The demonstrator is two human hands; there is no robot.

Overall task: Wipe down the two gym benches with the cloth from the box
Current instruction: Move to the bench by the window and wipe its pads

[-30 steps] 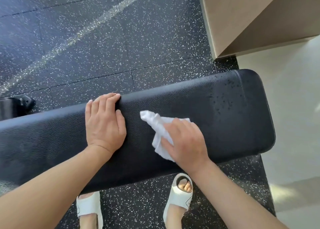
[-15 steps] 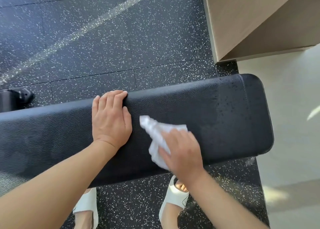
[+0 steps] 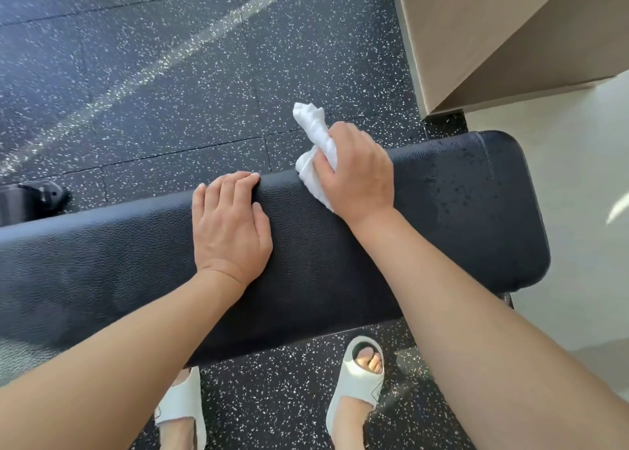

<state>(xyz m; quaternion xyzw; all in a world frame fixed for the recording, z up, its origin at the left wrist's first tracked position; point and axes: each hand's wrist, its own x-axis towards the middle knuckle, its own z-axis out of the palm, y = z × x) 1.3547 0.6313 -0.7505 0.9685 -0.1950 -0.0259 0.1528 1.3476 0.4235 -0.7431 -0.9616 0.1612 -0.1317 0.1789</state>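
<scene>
My right hand [image 3: 355,170] has moved since a second ago: it was at the middle of the bench [image 3: 442,218] pad with the cloth [image 3: 315,143] under it, nearer my side, and now it is up at the far edge of the pad. The cloth has gone with it. I grip the white cloth bunched in my curled fingers, its lower part pressed on the far edge of the pad and its loose end sticking out past that edge, over the floor [image 3: 153,75]. My left hand [image 3: 229,228] has hardly shifted. It lies flat on the pad just beside my right, fingers straight and together, fingertips reaching over the far edge, holding nothing.

The black pad runs from the left edge of the view to its rounded right end, and that end carries a scatter of small wet-looking specks. The whole view has also slid a little, so the bench now sits lower in it than before. Behind the right end of the bench stands a tan box-like block [image 3: 493,41]. My feet in white sandals [image 3: 357,388] stand on the speckled dark floor at the near edge of the pad.
</scene>
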